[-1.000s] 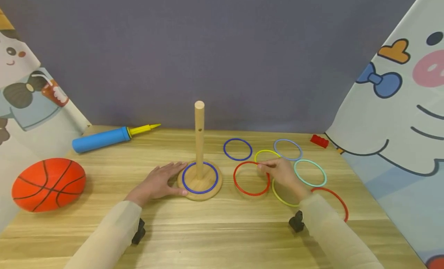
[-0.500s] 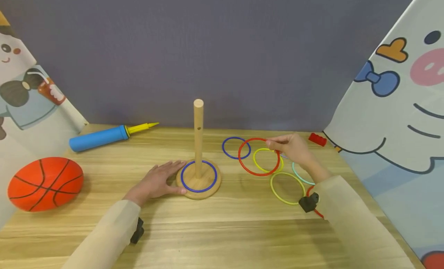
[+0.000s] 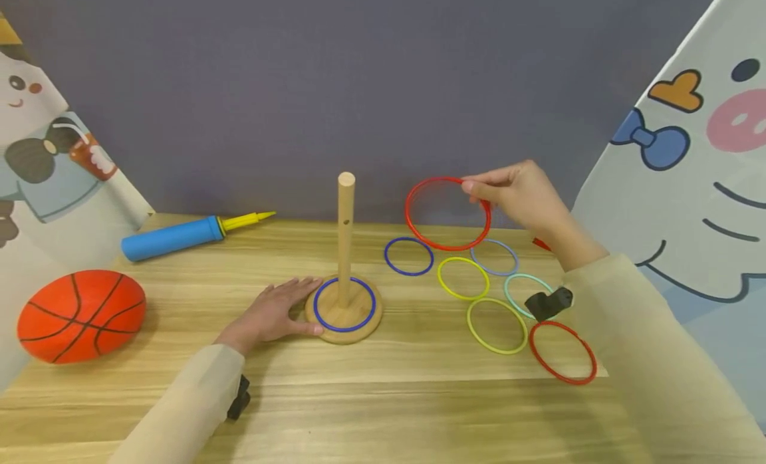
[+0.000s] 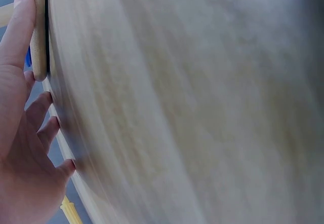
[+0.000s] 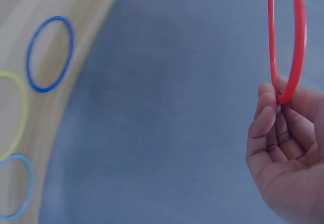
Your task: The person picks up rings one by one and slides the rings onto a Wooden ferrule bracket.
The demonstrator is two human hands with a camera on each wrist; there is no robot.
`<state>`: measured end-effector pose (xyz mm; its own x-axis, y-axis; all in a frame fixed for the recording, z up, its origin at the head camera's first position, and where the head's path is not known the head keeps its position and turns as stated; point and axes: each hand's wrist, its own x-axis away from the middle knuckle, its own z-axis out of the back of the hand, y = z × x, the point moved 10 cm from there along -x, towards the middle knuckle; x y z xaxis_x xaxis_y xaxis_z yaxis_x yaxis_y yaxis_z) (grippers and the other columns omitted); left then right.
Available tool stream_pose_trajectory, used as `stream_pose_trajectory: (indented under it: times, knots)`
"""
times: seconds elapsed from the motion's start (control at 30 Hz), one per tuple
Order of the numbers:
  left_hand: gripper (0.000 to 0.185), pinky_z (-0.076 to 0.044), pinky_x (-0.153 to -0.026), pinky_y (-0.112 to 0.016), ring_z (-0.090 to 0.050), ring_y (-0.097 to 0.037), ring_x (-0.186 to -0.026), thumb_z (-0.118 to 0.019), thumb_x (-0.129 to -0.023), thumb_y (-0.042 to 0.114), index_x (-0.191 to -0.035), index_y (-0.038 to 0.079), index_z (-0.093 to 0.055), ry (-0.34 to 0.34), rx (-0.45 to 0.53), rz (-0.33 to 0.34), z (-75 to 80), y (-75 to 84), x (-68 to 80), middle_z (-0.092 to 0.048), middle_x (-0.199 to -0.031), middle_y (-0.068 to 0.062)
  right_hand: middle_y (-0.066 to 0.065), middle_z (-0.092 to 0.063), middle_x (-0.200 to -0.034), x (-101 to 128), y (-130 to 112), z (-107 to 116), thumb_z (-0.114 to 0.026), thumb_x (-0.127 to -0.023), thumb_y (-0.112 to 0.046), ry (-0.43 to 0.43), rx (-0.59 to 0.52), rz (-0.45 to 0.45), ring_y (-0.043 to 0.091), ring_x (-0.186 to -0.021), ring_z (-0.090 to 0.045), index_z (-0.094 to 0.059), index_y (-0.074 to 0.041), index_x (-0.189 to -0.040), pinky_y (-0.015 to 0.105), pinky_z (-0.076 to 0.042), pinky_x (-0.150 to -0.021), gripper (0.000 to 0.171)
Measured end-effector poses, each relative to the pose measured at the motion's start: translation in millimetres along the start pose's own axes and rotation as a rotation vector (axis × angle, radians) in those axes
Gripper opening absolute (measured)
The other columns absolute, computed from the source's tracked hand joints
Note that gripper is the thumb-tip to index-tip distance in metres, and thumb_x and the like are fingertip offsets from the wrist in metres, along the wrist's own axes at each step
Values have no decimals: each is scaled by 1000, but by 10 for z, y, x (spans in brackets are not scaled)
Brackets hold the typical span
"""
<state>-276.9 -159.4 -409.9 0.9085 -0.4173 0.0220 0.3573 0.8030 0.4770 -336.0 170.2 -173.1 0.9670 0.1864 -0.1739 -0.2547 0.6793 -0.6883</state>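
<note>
My right hand pinches the edge of a red ring and holds it up above the table, to the right of the wooden peg. In the right wrist view the same red ring rises from between thumb and fingers. My left hand lies beside the peg's round base, its fingers fairly straight, thumb and fingertips touching the base's left side. In the left wrist view the thumb rests against the base. A blue ring lies on the base around the peg.
Right of the base lie a dark blue ring, yellow rings, a light blue ring, a turquoise ring and a red ring. A basketball and blue hand pump stand left. A grey panel closes the back.
My right hand has lifted the red ring off the table, moving it up and away, slightly right. The left hand has stayed at the base.
</note>
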Motion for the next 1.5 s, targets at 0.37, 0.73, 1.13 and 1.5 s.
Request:
stream_pose_trajectory:
  times: [0.37, 0.73, 1.13, 1.5]
  knots:
    - [99, -13, -117, -71, -28, -47, -147, -76, -83, 61, -158, 11, -37, -5, 3, 9, -16, -21, 5, -36, -160, -20, -10, -74, -78, -188, -548, 56, -74, -94, -40, 8, -18, -9, 12, -92, -59, -79, -13, -117, 28, -43, -81, 36]
    - [99, -19, -116, -71, -32, -48, -145, -78, -82, 59, -157, 9, -39, -37, 4, 18, -12, 42, -6, -40, -157, -22, -8, -72, -75, -348, -706, -222, -74, -95, -33, -15, -70, -5, 14, -93, -59, -78, -8, -117, 28, -50, -83, 33]
    - [100, -23, -116, -70, -35, -49, -143, -82, -79, 56, -156, 10, -39, -55, 23, 56, 45, 64, -21, -45, -153, -24, -3, -72, -75, -431, -713, -612, -73, -96, -28, -49, -108, 16, 16, -88, -59, -80, -6, -108, 27, -47, -76, 26]
    - [102, -20, -118, -68, -31, -49, -145, -81, -80, 57, -158, 9, -36, -89, 22, 74, 20, 51, -32, -37, -158, -24, 4, -76, -79, -375, -550, -1149, -72, -97, -28, -99, -105, 46, 17, -81, -61, -80, -7, -109, 25, -41, -67, 26]
